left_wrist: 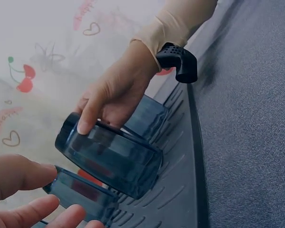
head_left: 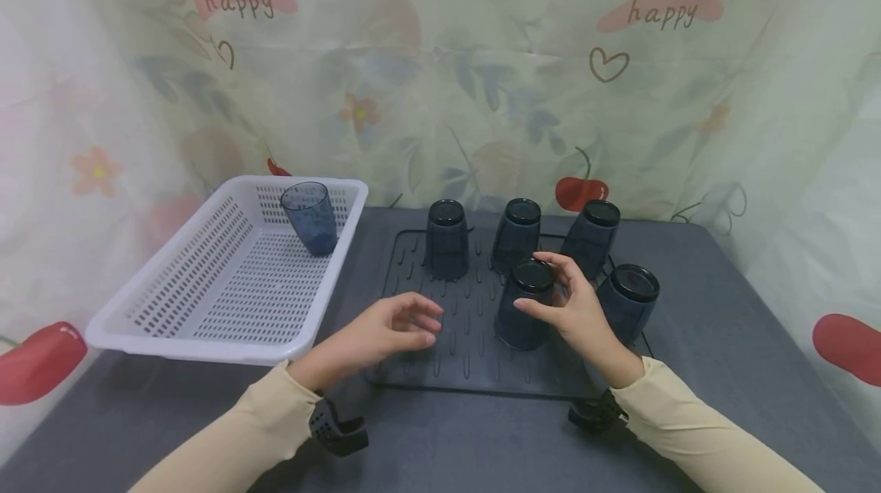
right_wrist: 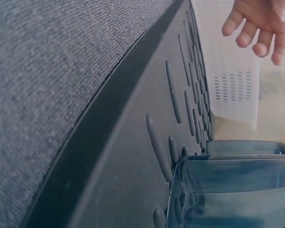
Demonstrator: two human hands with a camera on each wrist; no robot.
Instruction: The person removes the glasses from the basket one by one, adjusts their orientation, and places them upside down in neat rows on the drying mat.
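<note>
Toward the right of a dark ribbed drying mat (head_left: 447, 371), a bluish drinking glass (head_left: 521, 321) stands upside down. My right hand (head_left: 585, 317) holds it near its upturned base, thumb on the near side and fingers behind, as the left wrist view shows too. To the left, my left hand (head_left: 385, 327) hovers over the mat's edge, fingers loosely bent and nothing in them. Several more upturned glasses, including one at the back left (head_left: 447, 244) and one at the right (head_left: 628, 302), stand around the held one. The right wrist view shows glass sides close up.
A white perforated basket (head_left: 199, 346) sits left of the mat. Inside, a single blue glass (head_left: 311, 222) leans in its far right corner, mouth up. Grey cloth (head_left: 454, 447) covers the table, and a patterned curtain (head_left: 440, 95) hangs behind it.
</note>
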